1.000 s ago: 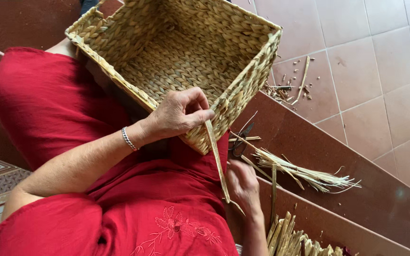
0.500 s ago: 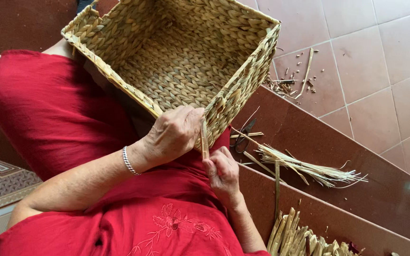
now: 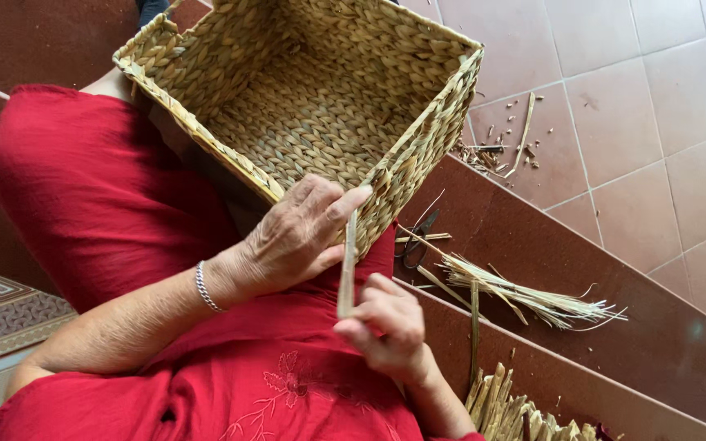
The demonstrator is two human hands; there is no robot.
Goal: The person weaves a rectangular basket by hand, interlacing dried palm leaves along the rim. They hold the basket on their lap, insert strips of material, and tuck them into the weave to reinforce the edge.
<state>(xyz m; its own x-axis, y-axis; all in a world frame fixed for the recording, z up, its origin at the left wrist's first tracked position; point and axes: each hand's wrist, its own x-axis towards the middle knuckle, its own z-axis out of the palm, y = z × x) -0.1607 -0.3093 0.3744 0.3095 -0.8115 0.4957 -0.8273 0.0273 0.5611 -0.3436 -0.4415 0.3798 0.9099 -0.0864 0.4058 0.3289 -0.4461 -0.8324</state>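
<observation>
A square woven straw basket [image 3: 230,61] rests tilted on my lap, its open side facing me. My left hand [image 3: 296,237], with a silver bracelet at the wrist, grips the basket's near corner, and its forefinger lies across a flat straw strip [image 3: 346,269]. The strip runs down from that corner. My right hand [image 3: 386,322] pinches the strip's lower end just below the left hand, over my red clothing.
A bundle of loose straw [image 3: 533,298] and dark scissors [image 3: 414,241] lie on the brown step to the right. More straw strips [image 3: 516,412] are stacked at the bottom right. Straw scraps [image 3: 504,147] litter the pink tiles. A patterned mat [image 3: 2,310] lies at left.
My right hand has risen along the strip toward the basket corner, so the free length is shorter. The left hand's forefinger has stretched out over the strip.
</observation>
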